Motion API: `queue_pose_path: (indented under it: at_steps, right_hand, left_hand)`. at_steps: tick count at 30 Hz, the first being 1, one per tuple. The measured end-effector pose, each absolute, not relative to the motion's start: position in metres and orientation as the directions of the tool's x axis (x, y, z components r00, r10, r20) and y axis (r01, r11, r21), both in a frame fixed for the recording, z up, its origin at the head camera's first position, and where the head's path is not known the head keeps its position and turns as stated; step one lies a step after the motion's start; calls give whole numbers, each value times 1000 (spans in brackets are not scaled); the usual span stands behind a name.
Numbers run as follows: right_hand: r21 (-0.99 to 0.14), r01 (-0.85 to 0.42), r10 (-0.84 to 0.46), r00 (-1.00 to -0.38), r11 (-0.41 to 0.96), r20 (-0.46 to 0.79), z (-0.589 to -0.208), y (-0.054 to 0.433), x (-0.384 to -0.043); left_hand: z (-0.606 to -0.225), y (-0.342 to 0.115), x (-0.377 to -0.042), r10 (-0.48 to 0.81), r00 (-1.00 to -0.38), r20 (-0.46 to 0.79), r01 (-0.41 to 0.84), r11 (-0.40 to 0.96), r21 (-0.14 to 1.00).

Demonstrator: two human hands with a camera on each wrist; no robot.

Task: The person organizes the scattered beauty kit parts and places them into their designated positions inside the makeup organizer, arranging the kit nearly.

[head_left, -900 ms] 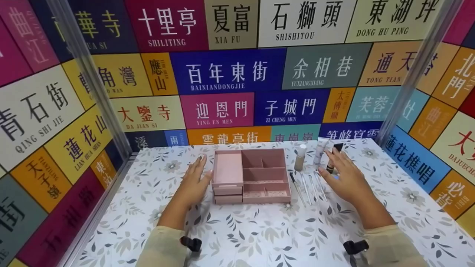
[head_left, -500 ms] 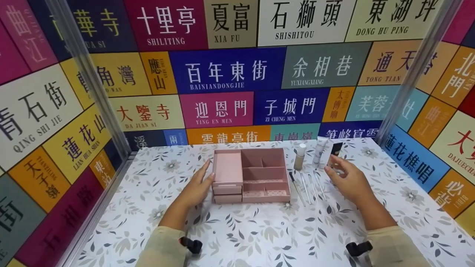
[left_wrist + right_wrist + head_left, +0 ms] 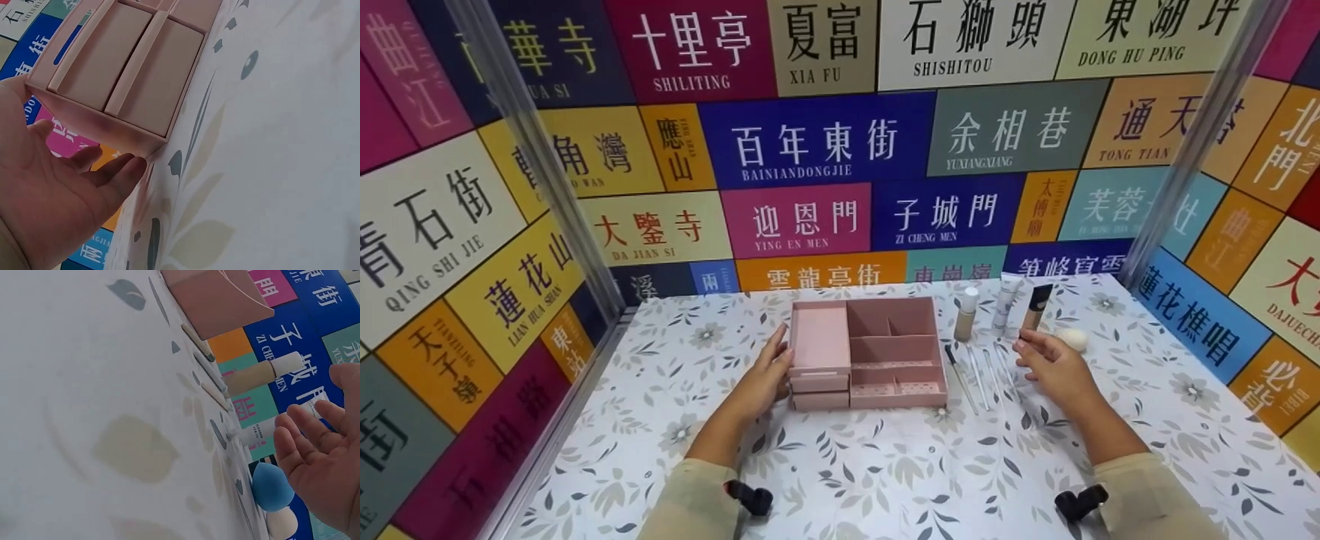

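A pink desktop organizer [image 3: 892, 401] stands on the table, with two drawers [image 3: 154, 76] at its left and several open compartments at its right. My left hand [image 3: 761, 379] rests against the organizer's left side, fingers loosely extended and thumb near the top edge. My right hand [image 3: 1057, 371], fingers relaxed and slightly bent, is close in front of a black-ended tube [image 3: 1037, 306]. The right wrist view shows no thing between those fingers. Beside them are a white tube [image 3: 259, 431], a blue makeup sponge [image 3: 273, 486] and a white sponge [image 3: 1071, 340]. The blue sponge is hidden in the head view.
A white-capped bottle [image 3: 966, 315] stands right of the organizer. Several thin makeup brushes [image 3: 976, 379] lie in front of it. The table has a leaf-patterned cover [image 3: 870, 480]. Sign-covered walls [image 3: 817, 142] and clear corner posts [image 3: 1174, 176] enclose the back and sides.
My left hand has come in against the organizer's side. My right hand has drawn back and down from over the black-ended tube, uncovering it and the white sponge. The objects stay in place.
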State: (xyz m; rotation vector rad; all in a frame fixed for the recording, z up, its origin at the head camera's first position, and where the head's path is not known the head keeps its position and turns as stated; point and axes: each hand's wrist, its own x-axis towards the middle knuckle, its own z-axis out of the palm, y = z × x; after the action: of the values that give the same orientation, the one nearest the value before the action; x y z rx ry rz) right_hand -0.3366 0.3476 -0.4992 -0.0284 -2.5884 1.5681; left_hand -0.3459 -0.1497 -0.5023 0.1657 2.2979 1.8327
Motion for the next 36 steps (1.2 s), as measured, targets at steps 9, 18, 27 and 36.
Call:
queue_pose_path:
  at_steps: [9, 18, 27, 36]
  right_hand:
    - [-904, 31, 65, -998, 427, -4, -506, 350, -339]
    - [-879, 20, 40, -999, 477, -1, -514, 354, -340]
    - [-842, 33, 30, -999, 538, -20, -519, 355, -339]
    - [-791, 46, 8, -999, 609, -51, -522, 360, -342]
  left_hand:
    - [-501, -149, -345, 244, -961, -131, -110, 98, 989]
    - [-502, -151, -344, 292, -946, -143, -145, 14, 989]
    - [-503, -152, -345, 289, -946, -146, -149, 14, 989]
    - [-504, -152, -343, 283, -945, -164, -171, 1, 985]
